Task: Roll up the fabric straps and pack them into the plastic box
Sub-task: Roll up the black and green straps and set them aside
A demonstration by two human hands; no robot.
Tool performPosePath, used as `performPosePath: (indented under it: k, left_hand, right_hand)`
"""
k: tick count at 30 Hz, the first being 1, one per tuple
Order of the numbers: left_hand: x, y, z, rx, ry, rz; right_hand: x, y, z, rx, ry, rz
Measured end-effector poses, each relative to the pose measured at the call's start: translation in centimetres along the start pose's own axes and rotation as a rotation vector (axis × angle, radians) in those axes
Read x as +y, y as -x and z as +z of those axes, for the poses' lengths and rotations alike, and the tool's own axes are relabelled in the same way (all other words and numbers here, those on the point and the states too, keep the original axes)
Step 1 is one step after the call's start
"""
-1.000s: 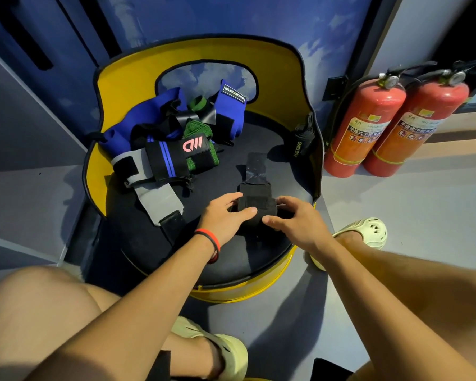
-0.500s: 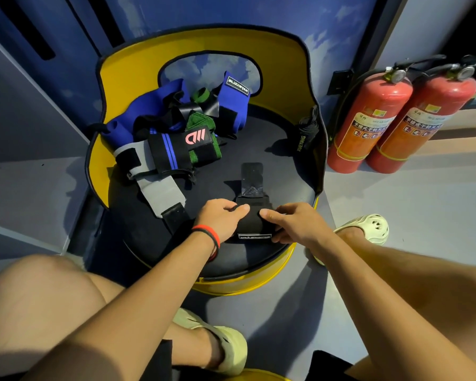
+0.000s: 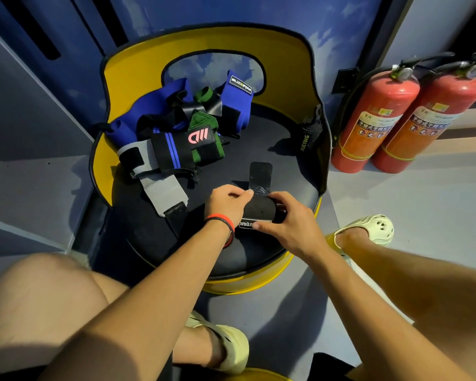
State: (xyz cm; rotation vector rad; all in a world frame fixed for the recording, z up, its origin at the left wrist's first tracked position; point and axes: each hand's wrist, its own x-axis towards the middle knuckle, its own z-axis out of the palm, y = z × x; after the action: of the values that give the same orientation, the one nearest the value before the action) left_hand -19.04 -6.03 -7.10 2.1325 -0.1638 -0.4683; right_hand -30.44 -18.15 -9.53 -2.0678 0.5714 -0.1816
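The left hand [image 3: 227, 200] pinched the left end of a half-rolled black strap [image 3: 260, 209] near the front edge of the seat [image 3: 267, 138]; the right hand [image 3: 289, 224] curled round its right end; its loose tail pointed toward the seat's middle; the other straps [image 3: 176, 138] lay heaped at the back left.

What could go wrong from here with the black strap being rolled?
1. The black strap is only partly rolled between the left hand and right hand. Its free tail lies flat ahead, so a slack grip could let the roll spring loose.
2. The roll sits toward the front of the seat, so a slip could drop it on the floor.
3. No plastic box is in view, so a finished roll might unwind while waiting.
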Motion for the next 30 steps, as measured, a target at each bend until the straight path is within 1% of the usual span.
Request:
performPosePath:
  k: [2, 4, 7, 10, 12, 15, 17, 19, 22, 24, 25, 27, 30]
  left_hand:
    - [-0.3, 0.3, -0.2, -0.020, -0.020, 0.034]
    - [-1.0, 0.8, -0.8, -0.085, -0.034, 0.025]
    - [-2.5, 1.1, -2.0, -0.232, 0.046, -0.054]
    - [-3.1, 1.6, -2.9, -0.356, 0.161, -0.138]
    - [-3.2, 1.9, -3.1, -0.392, 0.155, -0.146]
    - [-2.9, 2.0, -3.0, -0.419, 0.103, -0.138]
    - [-2.5, 1.8, -2.9, -0.401, 0.078, -0.154]
    - [-1.9, 1.3, -2.6, -0.374, 0.061, -0.181]
    - [-0.9, 0.4, -2.0, -0.304, 0.027, -0.210]
    - [-0.3, 0.2, -1.7, -0.260, -0.014, -0.207]
    - [-0.2, 0.1, -1.5, -0.242, -0.035, -0.202]
    - [0.1, -0.3, -1.2, -0.211, -0.048, -0.207]
    - [0.4, -0.7, -1.1, -0.163, -0.034, -0.222]
  right_hand:
    - [-0.1, -0.2, -0.4, -0.020, 0.017, -0.014]
    - [-0.5, -0.3, -0.9, -0.044, 0.025, -0.031]
    - [-0.8, -0.4, -1.6, -0.115, 0.022, 0.021]
    - [-0.7, -0.6, -2.2, -0.241, 0.026, 0.078]
    - [-0.6, -0.7, -2.3, -0.301, -0.002, 0.114]
    - [-0.7, -0.8, -2.5, -0.308, -0.001, 0.159]
    - [-0.9, -0.8, -2.3, -0.288, 0.021, 0.162]
    - [-0.8, -0.7, -1.8, -0.222, 0.047, 0.142]
    - [-1.1, -0.2, -0.9, -0.024, 0.033, 0.123]
    - [-1.3, 0.0, -0.4, 0.138, 0.089, -0.012]
    - [-1.4, 0.1, -0.3, 0.187, 0.144, -0.088]
    - [-1.6, 0.3, -0.1, 0.214, 0.260, -0.195]
    - [-1.6, 0.5, 0.2, 0.136, 0.351, -0.245]
